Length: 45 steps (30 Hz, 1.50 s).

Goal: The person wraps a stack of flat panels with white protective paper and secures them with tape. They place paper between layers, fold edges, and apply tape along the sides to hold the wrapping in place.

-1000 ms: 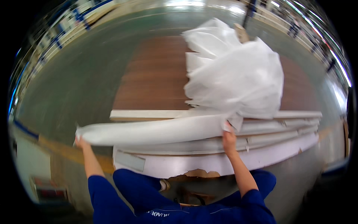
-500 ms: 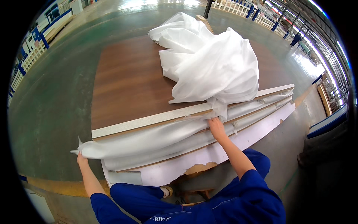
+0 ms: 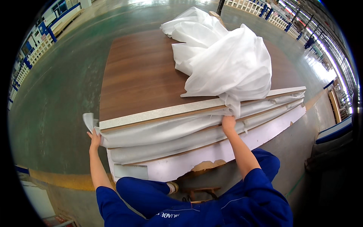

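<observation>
A thin white sheet of cloth-like material point(image 3: 162, 130) runs along the near side of a stack of boards, beneath the brown wood-grain top board point(image 3: 140, 75) with its pale edge. At the stack's left corner my left hand point(image 3: 95, 140) grips the sheet's end, and a loose flap stands up above the fingers. My right hand point(image 3: 228, 124) is closed on the sheet near the middle of the long edge, just below the top board. From there the sheet rises into a big crumpled white heap point(image 3: 227, 60) on the board. The fingertips of my right hand are hidden.
Lower in the stack, a white board point(image 3: 166, 172) sticks out toward me, its near edge broken and showing brown. A small pale rectangular piece point(image 3: 130, 172) lies on its left end. Below is a wooden stool point(image 3: 202, 191). White fencing point(image 3: 41, 49) stands far off, left and right.
My left hand has moved up and inward to the top board's corner, bringing the sheet's end with it. My right hand keeps its hold at the middle. The whole view has shifted slightly.
</observation>
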Each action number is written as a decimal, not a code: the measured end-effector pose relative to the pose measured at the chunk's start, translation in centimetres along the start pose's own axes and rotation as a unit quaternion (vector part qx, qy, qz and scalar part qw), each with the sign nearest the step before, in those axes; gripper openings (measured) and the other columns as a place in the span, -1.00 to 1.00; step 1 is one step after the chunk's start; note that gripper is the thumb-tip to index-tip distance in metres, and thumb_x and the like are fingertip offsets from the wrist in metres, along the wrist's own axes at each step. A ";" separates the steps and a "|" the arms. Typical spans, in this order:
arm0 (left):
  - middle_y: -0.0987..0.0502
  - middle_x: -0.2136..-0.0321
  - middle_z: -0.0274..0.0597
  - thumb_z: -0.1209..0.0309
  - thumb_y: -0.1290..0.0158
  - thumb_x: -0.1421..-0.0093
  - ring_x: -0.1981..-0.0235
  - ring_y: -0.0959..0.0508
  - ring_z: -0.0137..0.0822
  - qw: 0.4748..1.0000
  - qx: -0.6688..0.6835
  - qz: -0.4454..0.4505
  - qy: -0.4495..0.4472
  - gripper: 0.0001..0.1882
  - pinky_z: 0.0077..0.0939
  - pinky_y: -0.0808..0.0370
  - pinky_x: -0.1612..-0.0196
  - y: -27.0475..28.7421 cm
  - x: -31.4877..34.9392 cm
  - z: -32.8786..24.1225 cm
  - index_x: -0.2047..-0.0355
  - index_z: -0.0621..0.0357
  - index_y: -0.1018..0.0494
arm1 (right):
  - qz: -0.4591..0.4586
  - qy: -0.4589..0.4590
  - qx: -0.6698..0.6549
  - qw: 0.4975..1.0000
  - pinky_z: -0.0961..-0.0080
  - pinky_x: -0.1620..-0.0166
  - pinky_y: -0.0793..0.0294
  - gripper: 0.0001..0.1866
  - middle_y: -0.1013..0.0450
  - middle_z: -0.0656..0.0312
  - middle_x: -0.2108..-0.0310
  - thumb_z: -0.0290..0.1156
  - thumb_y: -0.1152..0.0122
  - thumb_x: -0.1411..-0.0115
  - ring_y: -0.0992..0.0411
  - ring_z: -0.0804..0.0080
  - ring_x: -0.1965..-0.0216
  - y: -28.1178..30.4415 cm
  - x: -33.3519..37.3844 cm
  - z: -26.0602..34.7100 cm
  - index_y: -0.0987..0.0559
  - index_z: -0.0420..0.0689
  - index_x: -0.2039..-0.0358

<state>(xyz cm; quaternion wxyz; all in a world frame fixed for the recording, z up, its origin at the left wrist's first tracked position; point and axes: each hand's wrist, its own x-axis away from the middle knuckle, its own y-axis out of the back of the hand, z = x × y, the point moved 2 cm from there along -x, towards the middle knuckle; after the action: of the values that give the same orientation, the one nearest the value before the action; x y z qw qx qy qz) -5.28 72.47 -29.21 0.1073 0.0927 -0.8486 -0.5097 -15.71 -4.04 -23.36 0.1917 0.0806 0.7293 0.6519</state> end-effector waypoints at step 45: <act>-0.17 -0.17 0.10 -0.12 0.06 -0.14 -0.24 -0.02 0.23 0.969 -0.149 -0.103 -0.168 -0.34 0.43 0.09 -0.18 -6.3 15.7 -23.4 -0.13 0.01 -0.33 | -0.038 0.021 -0.129 0.991 0.05 -0.07 -0.16 -0.63 -0.40 -0.09 0.11 -0.07 -0.09 -0.15 -0.23 -0.13 -0.03 2.7 1.7 6.7 -0.52 -0.05 0.17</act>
<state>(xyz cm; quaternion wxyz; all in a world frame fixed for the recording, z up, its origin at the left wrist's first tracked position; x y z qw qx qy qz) -13.55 45.60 -22.71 -0.0770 0.0755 -0.7548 -0.6470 -15.07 3.09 -21.50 0.2095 0.0140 0.6456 0.7342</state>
